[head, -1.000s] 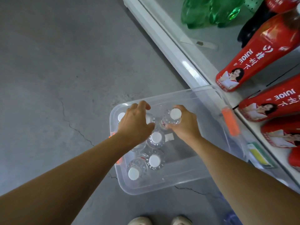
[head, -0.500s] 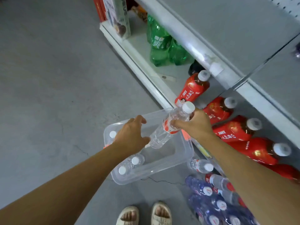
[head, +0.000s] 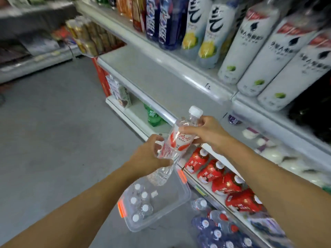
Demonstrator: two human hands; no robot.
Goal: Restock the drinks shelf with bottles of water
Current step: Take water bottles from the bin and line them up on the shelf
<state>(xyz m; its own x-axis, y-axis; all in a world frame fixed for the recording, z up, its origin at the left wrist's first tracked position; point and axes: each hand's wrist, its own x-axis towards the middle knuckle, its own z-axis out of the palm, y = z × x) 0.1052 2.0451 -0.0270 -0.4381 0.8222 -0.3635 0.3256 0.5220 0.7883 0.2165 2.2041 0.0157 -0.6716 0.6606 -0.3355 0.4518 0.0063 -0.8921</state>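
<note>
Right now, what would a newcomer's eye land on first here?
The water bottle held tilted at mid-frame, the right hand gripping it near the white cap and the left hand lower on its body. Below it on the floor sits the clear bin with more bottles. Red juice bottles line the low shelf on the right.

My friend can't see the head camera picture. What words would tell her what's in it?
Two bare hands hold one clear water bottle with a white cap: the right hand near its neck, the left hand lower down. Below sits a clear plastic bin of more bottles, beside store shelves of drinks.
</note>
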